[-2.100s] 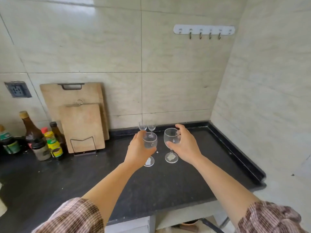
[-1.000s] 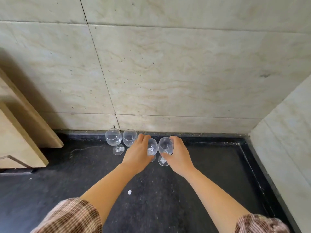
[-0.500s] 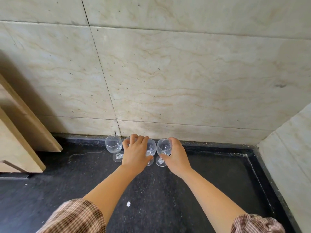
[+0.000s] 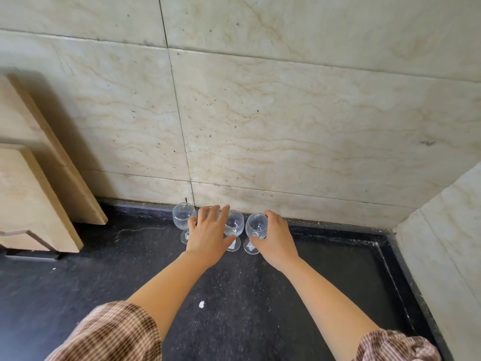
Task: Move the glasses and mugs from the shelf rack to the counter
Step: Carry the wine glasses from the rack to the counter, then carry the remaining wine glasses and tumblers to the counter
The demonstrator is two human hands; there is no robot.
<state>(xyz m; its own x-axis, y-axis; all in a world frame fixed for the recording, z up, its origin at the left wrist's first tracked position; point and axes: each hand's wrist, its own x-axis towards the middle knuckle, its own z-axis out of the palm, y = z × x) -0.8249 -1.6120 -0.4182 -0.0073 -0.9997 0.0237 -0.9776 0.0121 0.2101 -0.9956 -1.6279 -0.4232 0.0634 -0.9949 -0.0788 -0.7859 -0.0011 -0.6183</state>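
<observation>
Several clear stemmed wine glasses stand in a row on the black counter [image 4: 234,295] against the tiled back wall. My right hand [image 4: 277,239] curls around the bowl of the rightmost glass [image 4: 256,226], whose foot rests on the counter. My left hand [image 4: 208,235] is spread with fingers apart; its thumb lies beside the foot of the neighbouring glass [image 4: 234,224]. Another glass [image 4: 205,213] is mostly hidden behind my left fingers. The leftmost glass [image 4: 183,217] stands free. No mugs or shelf rack are in view.
Two wooden cutting boards [image 4: 39,194] lean against the wall at the left. A raised black lip [image 4: 398,269] edges the counter at the right, below the tiled side wall. A small white speck [image 4: 201,304] lies on the counter between my forearms.
My left hand's fingers have spread apart off the glass it held, which now stands on the counter. My right hand stays wrapped around the rightmost glass.
</observation>
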